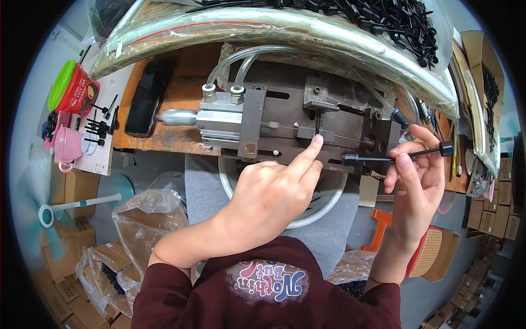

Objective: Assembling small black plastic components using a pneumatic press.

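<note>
My left hand (271,189) reaches over the front of a dark metal fixture (287,118). Its index finger is stretched out, with the tip on the lower end of a slim black pin (317,123) standing in a small metal block (307,133); the other fingers curl under and the thumb is hidden. To the right, my right hand (413,189) is closed around black plastic rods with wider heads, seemingly two. One rod head (350,159) points left toward the fixture, another rod head (446,148) sticks out to the right.
A silver air cylinder (219,118) with clear hoses (249,52) joins the fixture's left side. A black phone (148,98) lies left on the wooden bench. Loose black parts (383,27) heap at the back. A white basin (331,205) sits below the bench edge; a fan (46,215) stands left.
</note>
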A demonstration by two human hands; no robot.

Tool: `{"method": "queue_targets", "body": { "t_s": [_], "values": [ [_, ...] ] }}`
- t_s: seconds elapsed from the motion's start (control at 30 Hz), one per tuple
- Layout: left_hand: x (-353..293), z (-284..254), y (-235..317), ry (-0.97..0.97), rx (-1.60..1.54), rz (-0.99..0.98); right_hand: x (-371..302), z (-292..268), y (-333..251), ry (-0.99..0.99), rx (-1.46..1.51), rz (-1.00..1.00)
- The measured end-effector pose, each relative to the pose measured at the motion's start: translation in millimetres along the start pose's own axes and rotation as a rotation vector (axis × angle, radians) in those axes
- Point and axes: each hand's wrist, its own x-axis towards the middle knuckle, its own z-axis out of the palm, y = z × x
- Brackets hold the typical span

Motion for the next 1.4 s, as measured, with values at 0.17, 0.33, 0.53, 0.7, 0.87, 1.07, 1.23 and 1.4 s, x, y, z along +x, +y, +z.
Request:
{"method": "queue_targets", "body": {
  "t_s": [0.17,0.33,0.53,0.7,0.87,1.07,1.23,1.4],
  "values": [
    [2.1,-7.7,0.6,0.156,-0.401,0.014,-1.0,1.8,0.8,-0.130,0.121,0.216],
    [-12.5,-21.8,6.9,0.215,-0.740,0.080,4.7,1.1,5.8,-0.185,0.186,0.234],
    [-16.1,4.1,5.6,0.278,-0.375,0.005,5.4,5.3,7.1,-0.055,-0.191,-0.218],
    [-6.4,23.7,-1.1,0.246,0.015,0.053,2.5,5.4,9.7,-0.177,0.102,-0.234],
    [1.1,19.8,-3.6,0.209,0.019,0.046,-8.7,6.2,-1.2,-0.143,-0.106,-0.185],
    [5.8,-3.3,-4.3,0.152,-0.064,0.066,-20.9,5.6,4.0,-0.256,-0.356,-0.327],
    [41.0,-53.2,-33.7,0.556,-0.004,0.100,-24.7,22.1,20.9,-0.293,-0.782,-0.514],
    [86.7,-98.6,-76.6,0.640,0.241,-0.070,-25.9,34.2,40.7,-0.411,-0.924,-0.578]
  ]
}}
